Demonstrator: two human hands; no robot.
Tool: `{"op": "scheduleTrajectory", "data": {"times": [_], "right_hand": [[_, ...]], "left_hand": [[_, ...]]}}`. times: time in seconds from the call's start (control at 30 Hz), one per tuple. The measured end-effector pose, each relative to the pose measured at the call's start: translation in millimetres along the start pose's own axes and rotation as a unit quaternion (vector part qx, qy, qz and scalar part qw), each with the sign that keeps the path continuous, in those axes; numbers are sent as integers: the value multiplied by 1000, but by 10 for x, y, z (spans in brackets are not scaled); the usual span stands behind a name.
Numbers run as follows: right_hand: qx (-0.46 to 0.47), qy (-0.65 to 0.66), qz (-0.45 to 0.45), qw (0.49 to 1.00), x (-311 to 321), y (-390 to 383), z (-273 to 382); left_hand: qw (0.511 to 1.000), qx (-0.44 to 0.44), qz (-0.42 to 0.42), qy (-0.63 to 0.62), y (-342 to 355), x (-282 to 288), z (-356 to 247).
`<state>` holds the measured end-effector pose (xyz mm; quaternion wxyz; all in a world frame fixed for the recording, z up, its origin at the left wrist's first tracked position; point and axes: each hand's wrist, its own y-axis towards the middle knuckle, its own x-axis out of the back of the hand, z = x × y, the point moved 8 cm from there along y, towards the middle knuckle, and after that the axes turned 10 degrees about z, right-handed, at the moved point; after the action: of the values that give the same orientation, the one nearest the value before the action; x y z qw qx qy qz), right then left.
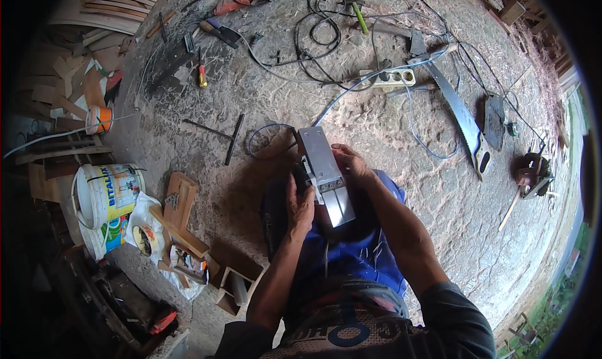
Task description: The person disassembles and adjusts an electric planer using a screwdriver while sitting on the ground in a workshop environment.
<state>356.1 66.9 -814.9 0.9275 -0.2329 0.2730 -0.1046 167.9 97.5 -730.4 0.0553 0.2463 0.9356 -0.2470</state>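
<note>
An electric planer [320, 153] lies upside down over my lap, its flat metal sole and the blade drum [330, 184] facing up. My left hand [300, 206] grips its left side near the drum, fingers mostly hidden behind the body. On the other side my right hand [352, 162] is closed round the body near the front sole plate; its fingertips are partly out of sight. A grey-blue cord [266, 126] loops out to the left of the tool. The rear sole plate [338, 206] shines brightly and points toward me.
Beyond the planer, cables tangle round a white power strip [401, 78]. A handsaw [462, 121] lies at right, a red-yellow screwdriver [202, 76] and a dark metal bar [235, 139] at left. A white bucket [94, 199] and wood pieces [180, 202] stand near my left side.
</note>
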Motion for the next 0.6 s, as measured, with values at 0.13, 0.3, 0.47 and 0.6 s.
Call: {"op": "scheduleTrajectory", "data": {"times": [0.13, 0.3, 0.47, 0.6], "right_hand": [[31, 162, 41, 985, -208, -141, 138], [114, 259, 22, 959, -516, -729, 680], [182, 72, -77, 978, -371, -1487, 1189], [174, 90, -104, 975, -176, -1982, 1262]], "left_hand": [[994, 38, 78, 67, 55, 58, -422], [985, 84, 109, 108, -133, -297, -1208], [911, -139, 188, 339, -273, -645, -1605], [875, -361, 219, 238, -456, -1197, -1665]]}}
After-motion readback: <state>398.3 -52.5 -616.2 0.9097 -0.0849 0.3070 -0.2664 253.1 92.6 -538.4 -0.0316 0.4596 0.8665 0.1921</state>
